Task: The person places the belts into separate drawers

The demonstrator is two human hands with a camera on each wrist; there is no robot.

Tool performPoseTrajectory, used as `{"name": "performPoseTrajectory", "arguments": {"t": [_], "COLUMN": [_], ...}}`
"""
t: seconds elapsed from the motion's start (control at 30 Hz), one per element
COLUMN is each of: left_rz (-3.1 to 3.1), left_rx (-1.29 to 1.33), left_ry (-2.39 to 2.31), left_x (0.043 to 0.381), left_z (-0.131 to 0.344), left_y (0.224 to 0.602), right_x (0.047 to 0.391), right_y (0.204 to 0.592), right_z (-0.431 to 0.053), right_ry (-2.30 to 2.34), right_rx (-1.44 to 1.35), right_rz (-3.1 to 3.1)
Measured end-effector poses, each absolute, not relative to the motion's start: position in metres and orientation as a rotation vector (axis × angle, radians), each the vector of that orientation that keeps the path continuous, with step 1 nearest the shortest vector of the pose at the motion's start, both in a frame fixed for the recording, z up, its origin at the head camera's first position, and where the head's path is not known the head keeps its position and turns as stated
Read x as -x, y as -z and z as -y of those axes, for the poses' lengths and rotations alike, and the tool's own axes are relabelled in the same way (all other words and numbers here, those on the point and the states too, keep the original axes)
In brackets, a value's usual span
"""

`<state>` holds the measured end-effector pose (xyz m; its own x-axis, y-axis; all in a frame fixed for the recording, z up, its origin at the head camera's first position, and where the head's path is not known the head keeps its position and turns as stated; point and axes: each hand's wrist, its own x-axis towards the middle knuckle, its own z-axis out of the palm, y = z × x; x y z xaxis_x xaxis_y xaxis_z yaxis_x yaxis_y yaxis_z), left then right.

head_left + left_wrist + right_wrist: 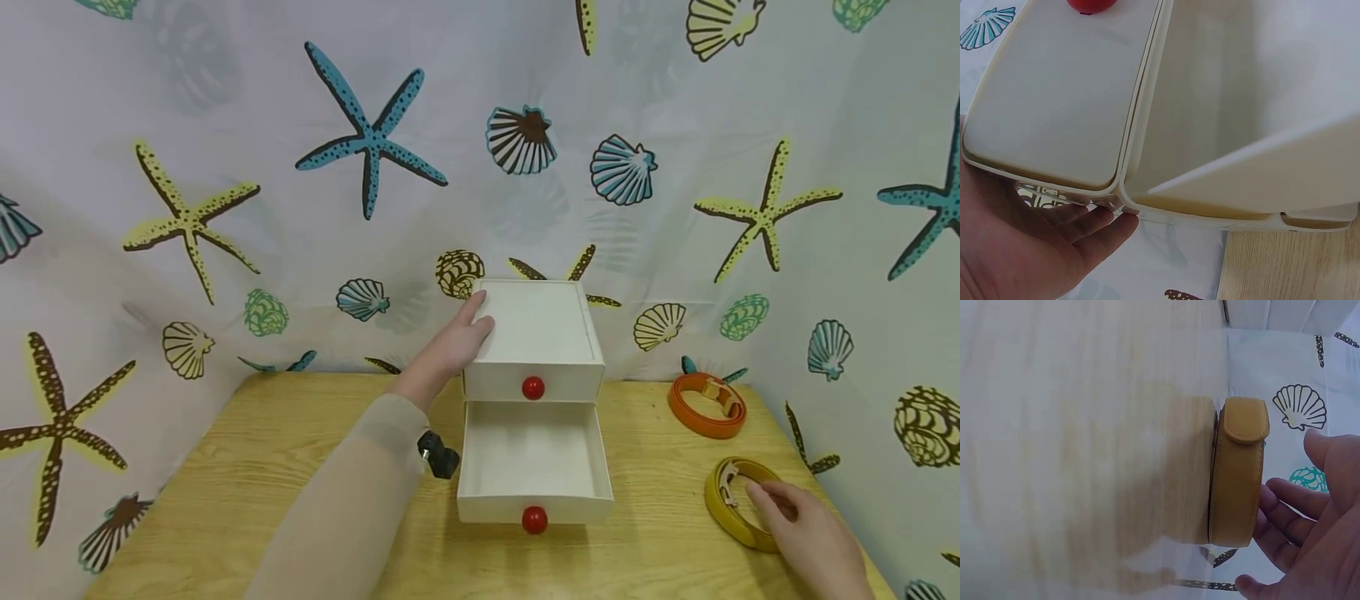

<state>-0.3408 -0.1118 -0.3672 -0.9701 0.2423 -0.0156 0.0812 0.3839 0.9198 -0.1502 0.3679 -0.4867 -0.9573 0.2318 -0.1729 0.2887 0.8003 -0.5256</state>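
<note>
A white two-drawer box [536, 321] stands on the table with its lower drawer [534, 454] pulled out and nothing inside it; the upper drawer is closed. Each drawer has a red round knob. My left hand [457, 337] rests against the box's upper left edge, thumb on top; in the left wrist view the fingers [1094, 234] lie along its side. My right hand [813, 533] is at a coiled yellow belt [731, 517], fingertips over the coil. The right wrist view shows loosely bent fingers [1288, 519] beside the belt [1235, 481]; contact is hard to tell.
A coiled orange belt [705, 425] lies behind the yellow one, near the table's back right. The wooden table [300, 467] meets a cloth [480, 217] printed with starfish and shells at the back and sides.
</note>
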Motion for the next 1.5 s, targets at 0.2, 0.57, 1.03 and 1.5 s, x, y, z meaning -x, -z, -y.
{"name": "performPoseTrajectory", "arguments": {"t": [0.2, 0.57, 1.03, 1.5], "left_rz": [-2.480, -2.476, -2.480, -2.484], "left_rx": [-0.282, -0.283, -0.274, -0.285], "left_ry": [-1.643, -1.646, -1.630, -1.636], "left_x": [0.339, 0.337, 0.337, 0.340], "left_z": [0.111, 0.111, 0.112, 0.112], "left_y": [0.365, 0.364, 0.364, 0.366], "right_x": [0.153, 0.156, 0.158, 0.169], "right_y": [0.492, 0.497, 0.498, 0.498], "right_z": [-0.371, -0.372, -0.385, -0.394], "right_ry": [0.883, 0.981, 0.980, 0.924], "right_rx": [-0.379, -0.315, -0.257, -0.280], "right_rz": [-2.883, -2.839, -2.960, -2.965]}}
